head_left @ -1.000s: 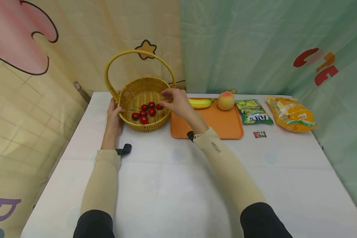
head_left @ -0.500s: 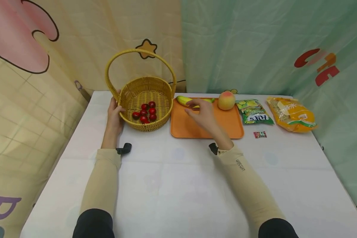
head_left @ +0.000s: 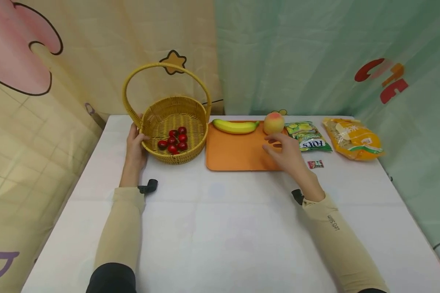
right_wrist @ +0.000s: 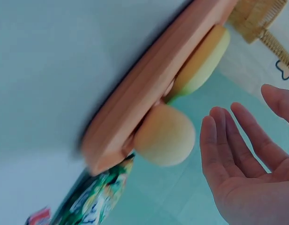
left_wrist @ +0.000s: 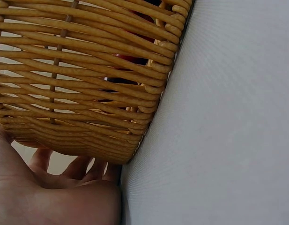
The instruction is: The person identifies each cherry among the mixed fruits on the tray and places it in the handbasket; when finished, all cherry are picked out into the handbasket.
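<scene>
My left hand point(head_left: 135, 148) grips the left side of a yellow wicker basket point(head_left: 196, 152), its thumb at the rim below the tall handle. Several dark red cherries point(head_left: 182, 138) lie inside the basket; the left wrist view shows only bits of red through the weave point(left_wrist: 78, 89). My right hand point(head_left: 287, 154) hovers over the right end of an orange tray point(head_left: 238, 156), fingers loosely bent and holding nothing. Just beyond its fingers sits a peach point(head_left: 273, 123) at the tray's back right corner, also plain in the right wrist view point(right_wrist: 165, 136). A banana point(head_left: 235, 127) lies along the tray's back edge.
Right of the tray lie a green FOX'S candy bag point(head_left: 308, 136), a small red wrapped candy point(head_left: 315, 164) and an orange-yellow bag point(head_left: 353, 138). All stand on a white-covered table point(head_left: 220, 236). Printed curtains point(head_left: 278, 53) hang right behind its back edge.
My right hand has let go of a cherry in the basket, then moved right across the tray, past the banana, to near the peach. My left hand keeps its grip on the basket.
</scene>
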